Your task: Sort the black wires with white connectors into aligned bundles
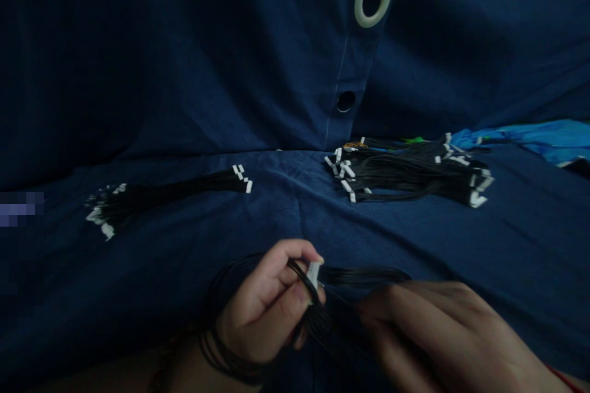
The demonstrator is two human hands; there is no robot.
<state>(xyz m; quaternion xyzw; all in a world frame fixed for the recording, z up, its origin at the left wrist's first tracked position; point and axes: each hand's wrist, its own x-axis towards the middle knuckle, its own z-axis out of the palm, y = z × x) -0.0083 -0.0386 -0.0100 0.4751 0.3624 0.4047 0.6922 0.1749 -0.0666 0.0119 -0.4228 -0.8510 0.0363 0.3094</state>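
Note:
My left hand (267,307) is closed round a white connector (314,272) with black wires running from it. Some of these black wires (230,365) loop round the left wrist, and others stretch right past the connector. My right hand (428,325) is just right of the connector, its thumb and forefinger pinched on a thin black wire (338,298). Its fingertips are dim and slightly blurred.
Dark blue cloth (295,209) covers the surface and hangs behind, with a pale ring (373,0). A bundle of black cables with white ends (179,191) lies left; a larger bundle (405,175) lies right, beside bright blue material (544,138).

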